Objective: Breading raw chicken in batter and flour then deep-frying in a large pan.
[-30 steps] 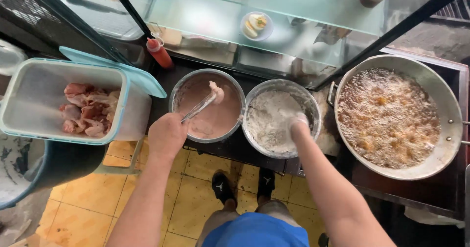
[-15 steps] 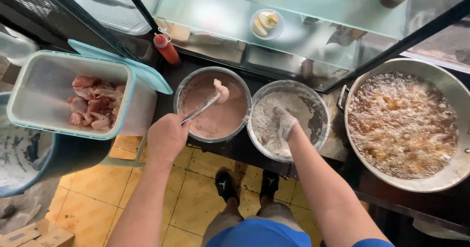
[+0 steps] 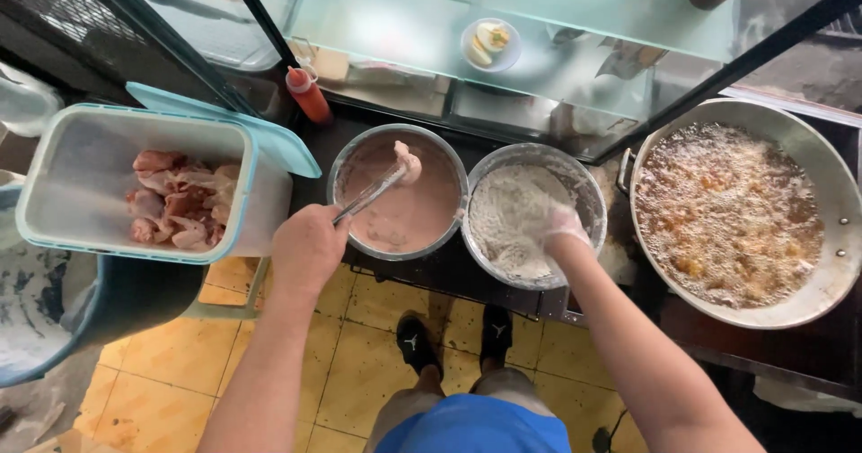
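Left hand: you clenched metal tongs, lifting a battered chicken piece over the batter bowl.
Right hand: floured, fingers loosely curled — pressed into the flour bowl, right of the batter.
Far left: raw chicken tub.

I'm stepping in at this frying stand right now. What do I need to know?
Left hand: grips tongs holding a battered piece over the batter bowl.
Right hand: flour-coated, in the flour bowl.
Raw chicken sits in the tub at left; the wok at right is bubbling with pieces.
Done: one piece battered.
Left: flouring it; the raw chicken.
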